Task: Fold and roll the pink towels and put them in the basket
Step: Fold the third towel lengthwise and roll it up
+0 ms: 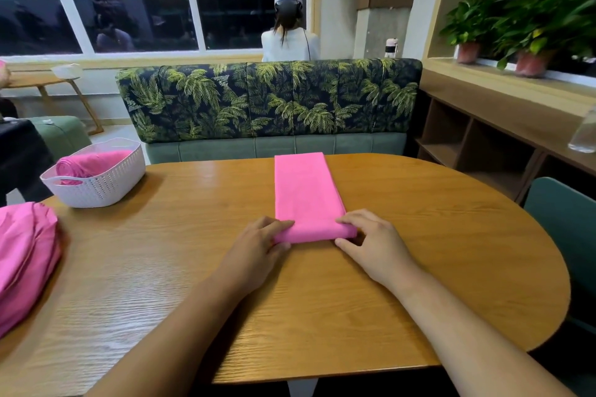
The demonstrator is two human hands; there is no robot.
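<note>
Now rolling: towel [306, 190] lies folded long on desk [435, 251].
Left hand [261, 243] and right hand [371, 243], grip closed on its near rolled end; next, roll forward evenly, then to basket [106, 185], far left.

I'm seeing matte pink cloth on the folded towel [304, 193], a glossy wood-grain table [180, 267], and a perforated white plastic basket [106, 184] far left.
</note>
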